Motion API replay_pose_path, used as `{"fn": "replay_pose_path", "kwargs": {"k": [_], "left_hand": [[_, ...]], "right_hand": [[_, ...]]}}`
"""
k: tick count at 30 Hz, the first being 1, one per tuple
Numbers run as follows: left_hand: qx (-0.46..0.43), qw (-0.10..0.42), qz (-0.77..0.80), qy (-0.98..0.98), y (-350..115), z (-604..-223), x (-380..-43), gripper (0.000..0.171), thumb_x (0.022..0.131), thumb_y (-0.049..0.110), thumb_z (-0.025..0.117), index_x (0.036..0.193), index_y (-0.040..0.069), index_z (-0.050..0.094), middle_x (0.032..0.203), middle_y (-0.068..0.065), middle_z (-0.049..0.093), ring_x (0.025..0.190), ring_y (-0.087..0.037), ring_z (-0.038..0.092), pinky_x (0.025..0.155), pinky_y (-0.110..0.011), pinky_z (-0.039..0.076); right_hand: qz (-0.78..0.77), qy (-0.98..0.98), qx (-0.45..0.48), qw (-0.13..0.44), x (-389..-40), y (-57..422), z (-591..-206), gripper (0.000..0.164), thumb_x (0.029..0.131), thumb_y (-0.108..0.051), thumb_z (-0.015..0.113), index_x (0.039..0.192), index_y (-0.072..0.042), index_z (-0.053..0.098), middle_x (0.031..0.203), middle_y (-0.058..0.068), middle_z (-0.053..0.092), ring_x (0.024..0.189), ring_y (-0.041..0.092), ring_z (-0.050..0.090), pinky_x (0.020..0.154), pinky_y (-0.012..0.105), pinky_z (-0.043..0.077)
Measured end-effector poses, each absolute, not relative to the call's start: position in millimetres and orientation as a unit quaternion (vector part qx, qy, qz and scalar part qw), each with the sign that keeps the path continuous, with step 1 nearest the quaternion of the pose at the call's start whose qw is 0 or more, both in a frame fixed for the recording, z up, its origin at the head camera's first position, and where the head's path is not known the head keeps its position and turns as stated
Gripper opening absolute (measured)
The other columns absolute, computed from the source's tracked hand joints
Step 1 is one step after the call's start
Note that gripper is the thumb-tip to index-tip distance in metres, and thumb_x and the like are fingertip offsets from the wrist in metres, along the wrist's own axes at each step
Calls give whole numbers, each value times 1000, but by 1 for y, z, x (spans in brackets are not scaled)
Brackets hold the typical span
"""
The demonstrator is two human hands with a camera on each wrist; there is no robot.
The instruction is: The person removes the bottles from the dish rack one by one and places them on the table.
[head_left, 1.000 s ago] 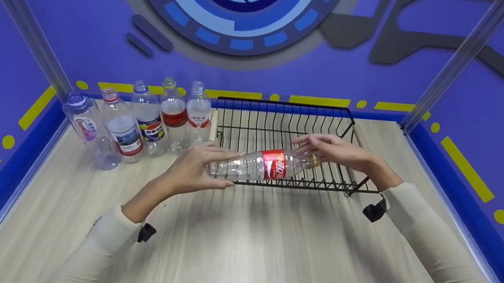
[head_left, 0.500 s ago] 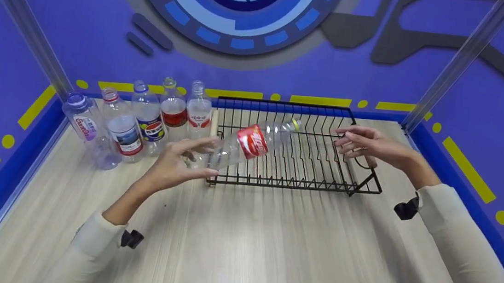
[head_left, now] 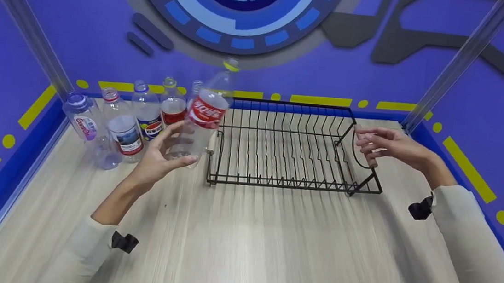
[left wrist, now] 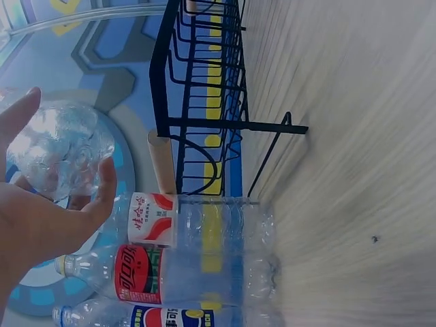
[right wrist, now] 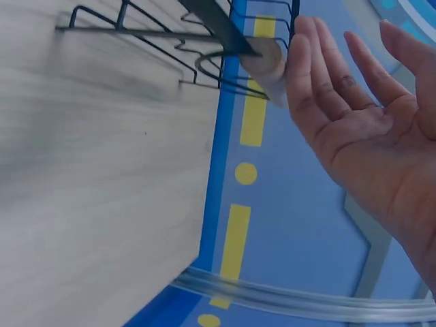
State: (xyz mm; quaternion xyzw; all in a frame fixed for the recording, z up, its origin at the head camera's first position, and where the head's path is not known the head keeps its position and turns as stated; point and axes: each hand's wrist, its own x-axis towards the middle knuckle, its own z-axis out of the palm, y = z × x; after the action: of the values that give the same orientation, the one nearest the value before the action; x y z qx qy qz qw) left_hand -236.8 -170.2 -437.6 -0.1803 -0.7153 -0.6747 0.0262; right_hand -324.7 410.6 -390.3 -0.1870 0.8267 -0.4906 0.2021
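My left hand point(head_left: 154, 153) grips the lower part of a clear plastic bottle point(head_left: 207, 112) with a red label and a yellow neck ring. The bottle is held up off the table, nearly upright, its neck leaning right. In the left wrist view the ridged base of this bottle point(left wrist: 61, 153) sits between thumb and fingers. My right hand point(head_left: 397, 148) hovers by the right wooden handle point(head_left: 370, 160) of a black wire rack point(head_left: 278, 155), fingers loosely bent and holding nothing. In the right wrist view the fingers point(right wrist: 323, 68) lie beside the handle; contact cannot be told.
Several empty bottles stand in a row left of the rack, among them one with a purple neck point(head_left: 84, 127), one with a landscape label point(head_left: 127, 139) and one with a blue-yellow label point(head_left: 152, 128). The held bottle partly hides the rightmost one. Purple walls enclose the wooden table point(head_left: 242, 242).
The bottle has swung from lying sideways over the rack to nearly upright at the left, carried by my left hand. My right hand has left its neck and moved right to the rack's handle.
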Motion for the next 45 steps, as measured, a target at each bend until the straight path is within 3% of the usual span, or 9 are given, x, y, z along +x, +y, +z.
{"fn": "replay_pose_path", "kwargs": {"k": [5,12,16,21,26,31,34,40,45], "left_hand": [[-141,33,-685,-715,-174,-440,-233,87,84,-6,77,158,9,34,134,-6,53,121,-17,56,93,-27,57],[-123,51,-700,-702,-177,-444,-231,89,88,-7,72,161,11,25,138,-2,47,128,-15,49,88,-26,59],[-120,74,-710,-690,-180,-446,-230,82,90,-5,71,159,11,30,136,-6,49,129,-17,51,94,-24,56],[-118,89,-719,-679,-185,-449,-228,72,89,-7,71,150,14,40,134,-10,50,128,-24,55,99,-26,54],[-86,85,-715,-688,-192,-451,-227,77,87,-6,73,152,15,38,139,-1,49,129,-22,53,110,-34,48],[-69,64,-706,-702,-199,-452,-226,86,90,-2,73,160,16,27,152,-1,41,138,-21,44,119,-41,38],[-65,57,-700,-709,-203,-453,-224,88,91,-1,73,162,17,23,155,-1,38,141,-21,41,118,-40,38],[-43,57,-678,-732,-212,-453,-221,88,91,0,73,162,15,24,152,-4,43,131,-21,46,97,-17,49],[-14,56,-664,-746,-221,-450,-214,91,92,6,74,164,16,19,156,-7,37,135,-21,42,96,-13,46]], "right_hand": [[-462,851,-166,188,-323,416,-387,52,110,-29,48,156,-6,39,124,-5,69,114,16,69,93,29,57],[-450,865,-146,170,-323,425,-390,55,109,-30,50,154,-2,38,130,1,69,113,11,68,92,28,58],[-442,872,-132,165,-324,427,-392,55,108,-32,51,154,-3,39,131,4,66,112,10,68,91,28,58],[-438,873,-129,173,-325,428,-397,57,107,-32,53,155,-4,39,142,16,58,113,8,65,93,30,58],[-442,866,-133,193,-325,432,-409,59,106,-29,56,157,-7,36,149,22,47,113,4,64,95,33,57],[-471,847,-132,207,-326,435,-422,61,106,-25,57,159,-10,32,139,10,53,114,7,64,98,34,57],[-499,828,-140,213,-329,438,-429,62,106,-20,56,161,-9,28,133,2,57,115,9,64,98,33,57],[-552,786,-149,235,-333,443,-443,60,109,-13,49,162,-13,23,129,-8,65,120,9,64,97,26,55],[-568,774,-141,242,-335,443,-447,58,110,-15,46,163,-19,23,131,-5,64,122,9,62,100,26,53]]}}
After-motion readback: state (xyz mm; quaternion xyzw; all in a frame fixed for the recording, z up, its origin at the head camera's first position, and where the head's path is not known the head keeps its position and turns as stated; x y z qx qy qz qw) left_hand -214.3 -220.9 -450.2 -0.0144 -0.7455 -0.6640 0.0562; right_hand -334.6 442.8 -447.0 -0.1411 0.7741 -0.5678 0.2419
